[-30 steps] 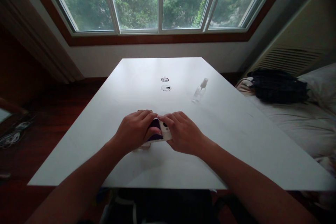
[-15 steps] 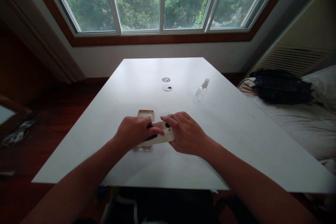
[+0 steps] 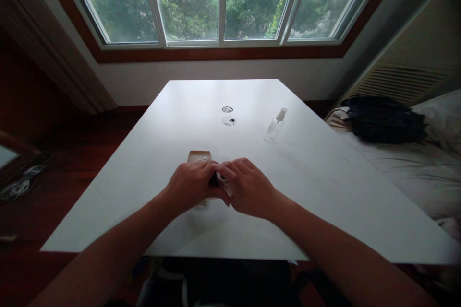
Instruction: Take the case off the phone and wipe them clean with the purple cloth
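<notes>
Both hands are closed around a white phone (image 3: 226,185) with a dark patch and round camera spots near one end. My left hand (image 3: 190,184) grips it from the left, thumb along its near side. From the right, my right hand (image 3: 250,187) holds the camera end, its fingertips close to those of the left. The fingers cover most of the phone. A clear phone case (image 3: 199,155) with a gold-brown rim lies on the table just behind and beneath my left hand, partly hidden by it.
On the white table (image 3: 144,153), two small round pieces (image 3: 228,121) lie farther back. A clear spray bottle (image 3: 275,125) lies or stands to their right; I cannot tell which. A dark bundle (image 3: 385,120) rests on the bed at right. Windows are ahead.
My hands have come closer together on the phone, and it is turned so less of its white back shows. The case and bottle have stayed in place.
</notes>
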Motion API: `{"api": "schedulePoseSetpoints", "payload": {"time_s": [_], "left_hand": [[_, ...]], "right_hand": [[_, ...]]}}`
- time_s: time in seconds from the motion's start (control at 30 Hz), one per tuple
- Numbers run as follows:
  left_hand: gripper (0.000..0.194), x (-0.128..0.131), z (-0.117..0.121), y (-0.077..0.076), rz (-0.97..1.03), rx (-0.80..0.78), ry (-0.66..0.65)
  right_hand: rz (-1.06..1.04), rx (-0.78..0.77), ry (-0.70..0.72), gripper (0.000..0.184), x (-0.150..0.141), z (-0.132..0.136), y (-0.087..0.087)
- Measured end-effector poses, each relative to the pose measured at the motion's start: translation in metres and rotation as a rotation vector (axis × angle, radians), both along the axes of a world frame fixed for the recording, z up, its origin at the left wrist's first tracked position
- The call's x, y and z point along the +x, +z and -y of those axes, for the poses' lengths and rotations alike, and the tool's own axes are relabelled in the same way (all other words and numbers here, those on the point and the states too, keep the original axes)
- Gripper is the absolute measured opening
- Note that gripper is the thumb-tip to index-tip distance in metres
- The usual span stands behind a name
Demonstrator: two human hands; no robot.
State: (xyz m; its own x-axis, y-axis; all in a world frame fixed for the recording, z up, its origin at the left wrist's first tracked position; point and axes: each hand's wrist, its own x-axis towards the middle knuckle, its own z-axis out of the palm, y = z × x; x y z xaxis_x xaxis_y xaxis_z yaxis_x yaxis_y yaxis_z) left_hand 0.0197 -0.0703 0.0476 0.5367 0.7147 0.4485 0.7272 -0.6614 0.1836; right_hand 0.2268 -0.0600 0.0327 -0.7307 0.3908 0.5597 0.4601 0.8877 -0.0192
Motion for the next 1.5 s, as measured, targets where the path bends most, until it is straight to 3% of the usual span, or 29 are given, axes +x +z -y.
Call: {"api": "schedulePoseSetpoints", "payload": {"time_s": [0.07, 0.13, 0.27, 0.5, 0.87, 1.17, 1.37, 1.5], "left_hand": [[0.067, -0.001, -0.001, 0.005, 0.072, 0.108, 0.033], [0.062, -0.002, -0.001, 0.010, 0.066, 0.165, 0.102], [0.047, -0.003, 0.001, 0.007, -0.059, 0.050, 0.162], [0.045, -0.001, 0.000, -0.004, -0.033, 0.026, 0.067], [0.053, -0.001, -0.002, 0.006, -0.097, -0.126, 0.156], [0.056, -0.018, -0.007, 0.012, -0.179, -0.173, 0.183], [0.063, -0.012, -0.008, 0.008, -0.173, -0.140, 0.188], [0.052, 0.000, -0.007, 0.006, -0.123, -0.180, 0.117]], "right_hand": [[-0.048, 0.017, -0.012, 0.062, 0.003, -0.003, 0.000], [-0.067, 0.031, -0.024, 0.062, 0.004, -0.004, 0.001], [-0.056, 0.031, -0.037, 0.059, 0.002, -0.003, 0.003], [0.003, 0.027, -0.041, 0.051, -0.004, 0.002, 0.002], [0.011, -0.014, -0.018, 0.060, 0.000, -0.002, 0.009], [0.037, -0.046, -0.068, 0.070, 0.013, -0.010, 0.010], [0.024, -0.025, -0.051, 0.063, 0.010, -0.008, 0.007], [0.054, -0.042, -0.043, 0.053, 0.001, -0.001, 0.007]]}}
